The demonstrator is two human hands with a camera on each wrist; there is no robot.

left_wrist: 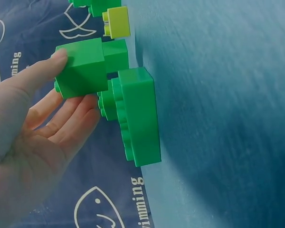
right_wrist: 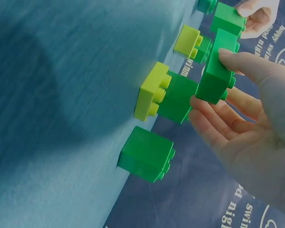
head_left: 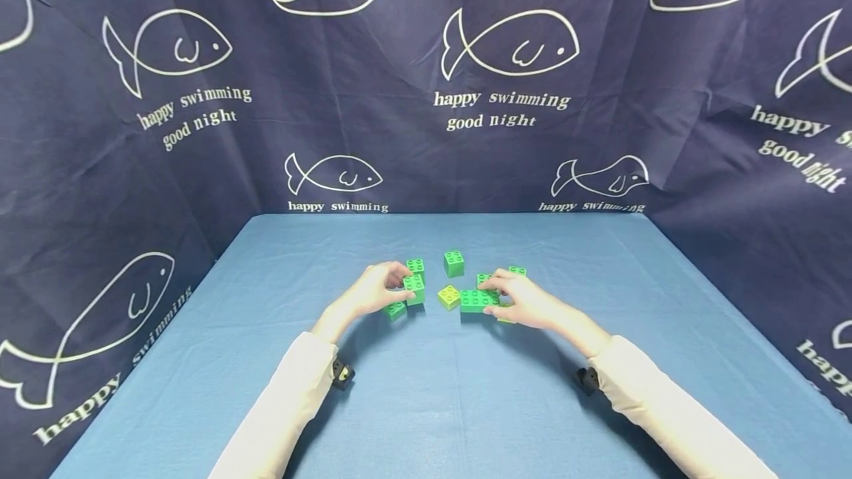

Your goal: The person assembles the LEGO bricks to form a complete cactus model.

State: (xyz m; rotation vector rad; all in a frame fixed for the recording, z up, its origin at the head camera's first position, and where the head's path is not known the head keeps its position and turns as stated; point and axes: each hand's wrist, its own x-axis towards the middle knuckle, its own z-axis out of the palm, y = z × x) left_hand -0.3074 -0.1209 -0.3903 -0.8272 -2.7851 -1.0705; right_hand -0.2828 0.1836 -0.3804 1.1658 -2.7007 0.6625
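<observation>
My left hand [head_left: 376, 290] pinches a square green toy building block [head_left: 414, 289] between thumb and fingers. In the left wrist view this block [left_wrist: 83, 69] is held off the cloth, beside a longer green block [left_wrist: 138, 118]. My right hand [head_left: 532, 303] grips a long green block [head_left: 474, 302] by its right end, thumb on the near side and fingertips on the far side. The right wrist view shows that block [right_wrist: 218, 66] raised above the table, studs facing up. Close below it sit a yellow-green block [right_wrist: 151, 92] and a green block [right_wrist: 175, 97].
Between the hands lies a small yellow-green block [head_left: 449, 297], with a green cube [head_left: 454, 264] behind it. Another green block [head_left: 416, 266] stands beyond the left hand, and one more [head_left: 517, 270] beyond the right. Blue cloth [head_left: 459, 405] covers the table; a dark printed curtain [head_left: 413, 94] hangs behind.
</observation>
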